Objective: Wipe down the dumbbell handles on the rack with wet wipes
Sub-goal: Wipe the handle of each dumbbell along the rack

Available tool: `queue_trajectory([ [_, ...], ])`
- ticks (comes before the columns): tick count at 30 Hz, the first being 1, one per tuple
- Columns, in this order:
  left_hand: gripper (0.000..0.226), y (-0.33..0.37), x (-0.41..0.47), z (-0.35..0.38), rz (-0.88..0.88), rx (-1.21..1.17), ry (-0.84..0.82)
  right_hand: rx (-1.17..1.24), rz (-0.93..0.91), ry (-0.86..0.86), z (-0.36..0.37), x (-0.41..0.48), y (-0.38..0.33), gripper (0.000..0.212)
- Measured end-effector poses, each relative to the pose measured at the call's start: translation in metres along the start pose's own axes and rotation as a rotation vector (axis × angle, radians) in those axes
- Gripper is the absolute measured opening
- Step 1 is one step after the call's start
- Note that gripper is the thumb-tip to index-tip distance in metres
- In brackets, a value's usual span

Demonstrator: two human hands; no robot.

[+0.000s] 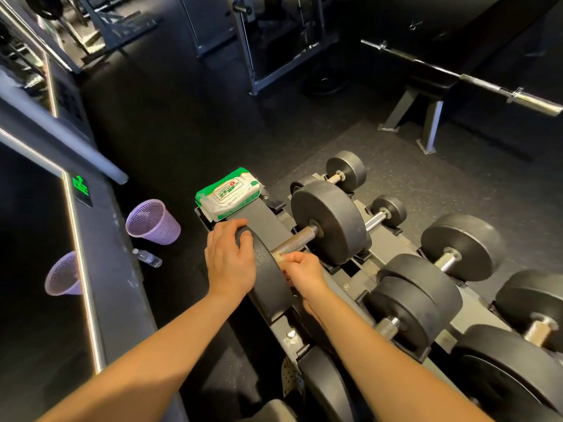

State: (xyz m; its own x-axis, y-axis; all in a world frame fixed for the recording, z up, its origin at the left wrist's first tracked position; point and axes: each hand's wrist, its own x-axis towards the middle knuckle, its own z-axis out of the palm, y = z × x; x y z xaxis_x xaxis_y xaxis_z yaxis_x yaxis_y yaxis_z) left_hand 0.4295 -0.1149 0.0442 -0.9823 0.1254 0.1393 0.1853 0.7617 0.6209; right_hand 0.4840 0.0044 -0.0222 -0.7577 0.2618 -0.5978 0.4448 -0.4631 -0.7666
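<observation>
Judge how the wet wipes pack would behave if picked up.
The wet wipes pack looks soft and bulging, so it would probably sag when lifted. Its glossy wrapper may be slippery. Lying flat, it seems unlikely to roll.

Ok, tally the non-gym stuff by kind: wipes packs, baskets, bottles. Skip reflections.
Wipes pack: 1
Basket: 1
Bottle: 1
Total: 3
</observation>
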Motion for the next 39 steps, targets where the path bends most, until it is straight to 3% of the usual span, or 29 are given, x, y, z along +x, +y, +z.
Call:
queue_trajectory([
  [2,0.028,0.001,-0.001,-0.001,0.003,0.003,-0.003,-0.008,0.012,-0.027,-0.005,0.003,-0.002,0.015],
  [7,0.027,0.002,-0.001,-0.002,0.002,0.0,-0.003,0.34,0.055,0.213,-0.013,0.013,0.001,0.014],
  [12,0.026,0.002,-0.001,-0.002,0.004,-0.007,0.003,0.12,0.082,0.122,0.016,-0.005,0.014,0.044],
  [16,0.026,0.001,0.0,-0.002,0.001,-0.007,-0.001,0.057,0.013,0.126,0.003,0.004,-0.003,0.017],
  [21,0.026,0.002,-0.001,-0.002,-0.013,-0.01,-0.009,0.514,0.106,0.408,-0.013,0.029,-0.015,0.008],
  [27,0.027,0.002,0.0,-0.001,-0.01,-0.004,-0.014,0.244,0.073,0.367,-0.007,0.029,-0.001,0.02],
  [33,0.025,0.001,0.0,-0.001,-0.004,-0.002,-0.011,-0.117,0.113,-0.028,0.007,0.02,0.035,0.011],
  [36,0.026,0.003,-0.001,-0.003,0.0,0.003,-0.012,-0.024,0.182,0.092,0.004,0.024,0.024,0.022],
  [39,0.027,0.003,-0.001,-0.002,-0.003,0.006,-0.009,0.292,0.251,0.169,0.0,0.033,0.008,0.029],
])
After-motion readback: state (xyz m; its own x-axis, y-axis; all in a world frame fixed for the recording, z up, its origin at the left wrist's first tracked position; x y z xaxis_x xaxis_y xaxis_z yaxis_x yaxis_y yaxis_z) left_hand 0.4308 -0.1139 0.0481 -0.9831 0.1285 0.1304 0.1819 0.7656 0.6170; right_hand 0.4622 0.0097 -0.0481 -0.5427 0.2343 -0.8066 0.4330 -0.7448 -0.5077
